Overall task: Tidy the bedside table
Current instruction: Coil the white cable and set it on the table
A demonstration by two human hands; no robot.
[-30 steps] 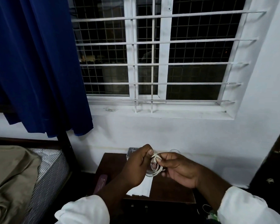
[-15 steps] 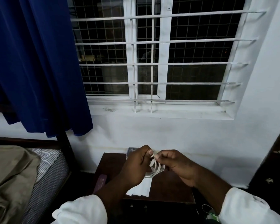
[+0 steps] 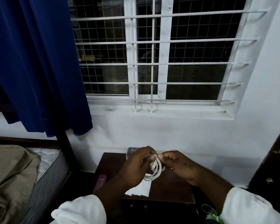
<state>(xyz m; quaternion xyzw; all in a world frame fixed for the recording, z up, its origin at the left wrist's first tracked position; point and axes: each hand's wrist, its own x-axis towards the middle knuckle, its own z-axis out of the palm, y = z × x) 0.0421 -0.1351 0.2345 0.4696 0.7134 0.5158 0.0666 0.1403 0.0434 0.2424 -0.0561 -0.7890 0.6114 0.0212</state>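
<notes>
A white cable (image 3: 154, 172) wound into a small coil hangs between both hands, above the dark wooden bedside table (image 3: 171, 188). My left hand (image 3: 134, 167) pinches the coil's top from the left. From the right, my right hand (image 3: 179, 167) pinches the same spot, thumbs nearly touching. White paper (image 3: 139, 189) lies on the table under the hands. A small grey box (image 3: 131, 151) sits at the table's back edge, partly hidden by my left hand. A pinkish flat object (image 3: 101, 181) lies at the table's left edge.
A bed with a striped mattress (image 3: 47, 167) and a tan blanket (image 3: 10, 172) stands to the left. A blue curtain (image 3: 31, 62) hangs over the barred window (image 3: 152, 62). Dark furniture (image 3: 275, 167) stands at the right. A green-and-white item (image 3: 213, 214) lies on the floor.
My right hand has closed in toward the left, its fingers curling tighter at the coil's top. The coil stays between both hands.
</notes>
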